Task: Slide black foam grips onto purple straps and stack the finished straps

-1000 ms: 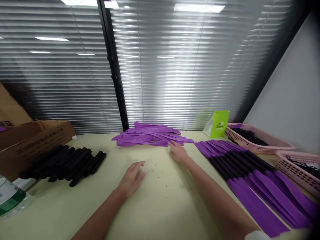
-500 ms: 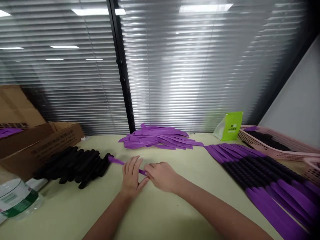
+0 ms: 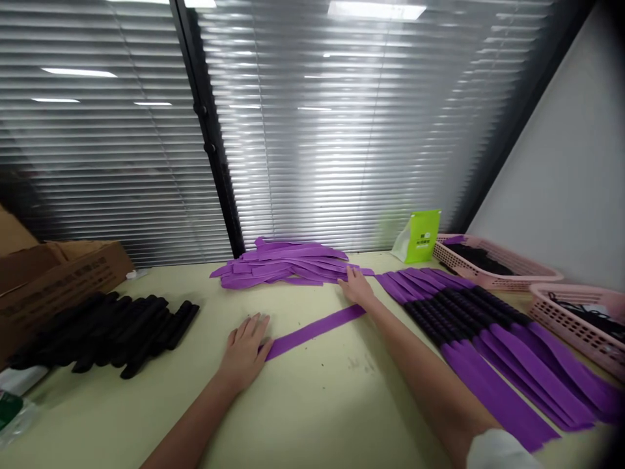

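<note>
A flat purple fabric strip (image 3: pixel 312 331) lies slantwise on the table. My left hand (image 3: pixel 247 354) rests palm down over its left end with the fingers stretched out. The strip's other end reaches my right wrist. My right hand (image 3: pixel 357 288) is reaching forward, fingers extended at the right edge of a pile of purple strips (image 3: pixel 288 264); its fingertips touch the strips there, and I see nothing gripped. To the left lies a heap of black foam-like tubes (image 3: pixel 122 332). On the right, purple strips with black gathered middles (image 3: pixel 449 312) lie side by side in a row.
A cardboard box (image 3: pixel 73 277) stands at the left, with part of a clear bottle (image 3: pixel 17 417) in front. At the back right is a green pouch (image 3: pixel 422 238). Two pink baskets (image 3: pixel 517 281) holding black items stand along the right wall. Window blinds rise behind the table.
My right hand has let go of the purple strip and moved right and forward to the pile. The strip, earlier bunched between both hands, now lies flat. The view has turned rightward.
</note>
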Demonstrator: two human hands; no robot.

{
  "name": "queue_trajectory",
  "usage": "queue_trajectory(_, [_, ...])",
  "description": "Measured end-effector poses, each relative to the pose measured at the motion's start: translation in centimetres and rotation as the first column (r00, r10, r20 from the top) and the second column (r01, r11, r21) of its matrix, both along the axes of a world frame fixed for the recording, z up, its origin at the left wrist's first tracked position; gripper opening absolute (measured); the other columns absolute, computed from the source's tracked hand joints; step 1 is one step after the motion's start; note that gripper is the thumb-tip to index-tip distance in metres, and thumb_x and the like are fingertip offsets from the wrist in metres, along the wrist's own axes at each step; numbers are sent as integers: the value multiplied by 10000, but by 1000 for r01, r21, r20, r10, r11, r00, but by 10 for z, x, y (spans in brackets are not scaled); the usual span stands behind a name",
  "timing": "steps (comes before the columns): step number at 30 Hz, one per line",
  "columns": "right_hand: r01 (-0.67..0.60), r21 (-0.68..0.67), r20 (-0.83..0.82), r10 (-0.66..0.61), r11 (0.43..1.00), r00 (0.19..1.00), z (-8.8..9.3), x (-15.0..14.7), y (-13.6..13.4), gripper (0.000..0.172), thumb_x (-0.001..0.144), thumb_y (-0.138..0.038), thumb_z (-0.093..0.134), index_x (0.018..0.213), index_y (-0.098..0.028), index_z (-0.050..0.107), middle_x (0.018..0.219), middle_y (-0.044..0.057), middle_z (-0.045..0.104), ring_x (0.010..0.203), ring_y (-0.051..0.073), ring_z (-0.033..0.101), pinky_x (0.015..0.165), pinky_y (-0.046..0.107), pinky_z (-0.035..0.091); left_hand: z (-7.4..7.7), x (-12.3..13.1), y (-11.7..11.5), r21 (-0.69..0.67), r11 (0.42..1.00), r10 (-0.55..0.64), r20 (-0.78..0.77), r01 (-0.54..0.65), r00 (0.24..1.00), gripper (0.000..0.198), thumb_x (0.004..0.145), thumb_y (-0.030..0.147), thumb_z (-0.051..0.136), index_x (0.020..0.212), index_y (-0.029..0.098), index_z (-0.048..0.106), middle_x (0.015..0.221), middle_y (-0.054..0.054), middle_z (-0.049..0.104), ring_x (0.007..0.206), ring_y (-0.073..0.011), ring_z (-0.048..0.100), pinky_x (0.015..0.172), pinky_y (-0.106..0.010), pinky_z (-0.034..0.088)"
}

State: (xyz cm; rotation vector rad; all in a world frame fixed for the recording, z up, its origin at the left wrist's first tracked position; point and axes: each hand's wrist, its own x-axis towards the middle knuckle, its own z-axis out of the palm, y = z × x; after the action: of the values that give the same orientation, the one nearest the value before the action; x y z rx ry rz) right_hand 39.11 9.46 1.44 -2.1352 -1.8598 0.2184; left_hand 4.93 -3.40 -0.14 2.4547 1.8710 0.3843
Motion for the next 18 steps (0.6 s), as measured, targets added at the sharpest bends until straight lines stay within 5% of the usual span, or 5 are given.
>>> queue_trajectory(6, [57,-124,-27,-61,991,998,-6,-23,34,788,916,-623,52,1496,-93,108,1552,180,36,1423,330,15,1117,549,57,-7,-3,3,3,1000,-1,53,1,999,562,918,482,328,1432,256,347,1475,-89,371,1351,-287,322,1061,-491,285])
queue_trajectory(13, [-131,-216,-146,101,968,984,-1,-103,36,863,854,-716,12,1504,-150,35,1560,143,22,1420,331,27,1094,596,34,-3,-2,1,-38,999,5,31,-4,1000,572,923,476,305,1442,237,321,1479,-85,362,1358,-272,306,1070,-476,263])
queue_trajectory(18, [-92,-73,-128,82,993,988,3,-115,28,765,901,-654,73,1501,-194,-48,1564,114,-42,1424,315,-26,1092,598,19,0,-1,-1,-32,999,-6,47,8,999,562,927,479,306,1428,230,343,1466,-94,377,1346,-268,321,1064,-460,274])
